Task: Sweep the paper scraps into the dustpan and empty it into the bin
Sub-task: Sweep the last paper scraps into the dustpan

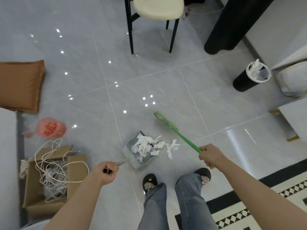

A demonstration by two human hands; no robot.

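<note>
Dustpan (132,146): grey-blue, slotted, flat on the floor (83,63) ahead of the feet, mouth facing right toward the broom (181,136). Its metal handle runs back-left into the left hand (106,171), fingers clenched around the tube. White scraps (146,146) are torn and crumpled: most piled in the pan, a few spilling over the lip, a small clump just right of it on the tile. Broom is green, long axis diagonal from the right hand (209,155) up-left, head lifted past the scraps and blurred. Right fingers wrapped round the broom handle. Bin (249,77): black, white rim, white paper inside, well apart at upper right.
</note>
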